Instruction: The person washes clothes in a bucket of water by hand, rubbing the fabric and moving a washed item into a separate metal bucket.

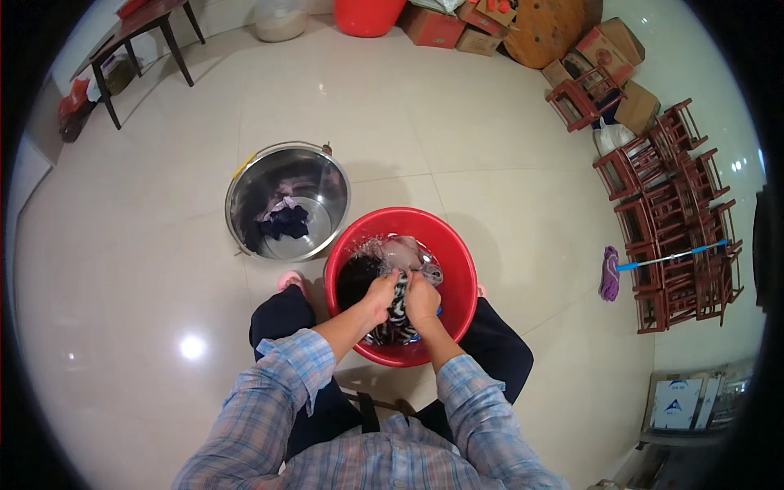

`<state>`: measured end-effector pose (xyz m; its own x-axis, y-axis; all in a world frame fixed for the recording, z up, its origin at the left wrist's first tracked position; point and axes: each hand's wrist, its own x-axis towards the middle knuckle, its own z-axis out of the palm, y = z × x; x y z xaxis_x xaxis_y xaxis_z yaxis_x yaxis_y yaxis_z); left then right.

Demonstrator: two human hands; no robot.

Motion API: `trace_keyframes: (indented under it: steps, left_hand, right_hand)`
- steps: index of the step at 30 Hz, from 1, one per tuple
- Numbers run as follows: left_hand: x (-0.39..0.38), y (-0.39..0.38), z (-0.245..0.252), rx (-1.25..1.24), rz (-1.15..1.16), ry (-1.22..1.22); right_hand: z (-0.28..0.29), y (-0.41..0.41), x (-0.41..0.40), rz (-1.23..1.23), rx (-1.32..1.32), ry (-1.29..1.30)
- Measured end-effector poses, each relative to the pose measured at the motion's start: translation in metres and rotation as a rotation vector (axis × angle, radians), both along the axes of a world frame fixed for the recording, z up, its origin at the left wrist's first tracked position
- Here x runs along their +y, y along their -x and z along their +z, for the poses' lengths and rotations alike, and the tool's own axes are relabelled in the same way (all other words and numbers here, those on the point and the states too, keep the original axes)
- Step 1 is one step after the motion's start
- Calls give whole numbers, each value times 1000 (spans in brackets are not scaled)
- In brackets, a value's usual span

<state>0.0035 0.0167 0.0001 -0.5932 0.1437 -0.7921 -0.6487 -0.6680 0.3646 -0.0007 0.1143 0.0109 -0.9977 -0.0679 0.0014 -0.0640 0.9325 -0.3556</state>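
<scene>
Between my knees stands a red plastic basin holding water and wet clothes. My left hand and my right hand are side by side over it, both closed on a black-and-white patterned cloth. The lower part of that cloth hangs down into the basin. Dark fabric lies in the water left of my hands, and pale, sheer-looking fabric floats just beyond them. To the far left of the basin is a stainless steel bucket, with a dark navy cloth and a lilac cloth at its bottom.
Stacked red-brown wooden stools line the right wall, with a purple mop head beside them. Cardboard boxes and a round wooden tabletop are at the back. A dark wooden bench stands at the upper left.
</scene>
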Motion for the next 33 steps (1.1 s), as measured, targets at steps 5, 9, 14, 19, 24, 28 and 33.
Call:
trace_keyframes:
  steps: [5, 9, 14, 19, 24, 28, 33]
  left_hand:
    - [0, 8, -26, 99, 85, 15]
    - [3, 5, -45, 88, 145, 144]
    - [14, 2, -14, 389, -269, 733]
    - [-8, 18, -6, 397, -63, 681]
    - [-14, 8, 22, 420, -60, 469]
    - [-12, -9, 42, 408, -80, -50]
    - [-20, -33, 43, 482, -555, -107]
  right_hand:
    - [10, -18, -16, 14, -11, 77]
    - [11, -32, -24, 73, 12, 116]
    - [-46, -3, 39, -30, -113, 338]
    - [-75, -13, 60, -231, 191, 716]
    - [-26, -49, 39, -697, -885, 1320]
    - [-42, -47, 27, -814, -1260, 1647]
    - [-22, -4, 45, -653, -797, 1847]
